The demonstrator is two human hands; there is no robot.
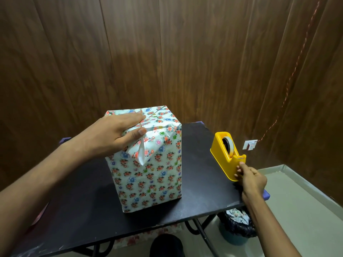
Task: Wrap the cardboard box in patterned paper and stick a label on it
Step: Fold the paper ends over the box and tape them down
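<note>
Wood-panelled corner, small black table (89, 197). Wrapped box (148, 173) upright mid-table, top flaps folded, one white-backed flap loose down the near face. Left hand (118, 132) flat on top, fingers straight, pinning folds. Right hand (250, 178) pinching at cutter end of yellow tape dispenser (227, 160) on right table edge. Advice: draw short strip, tear down across blade, hold pressure on top until flap taped.
</note>
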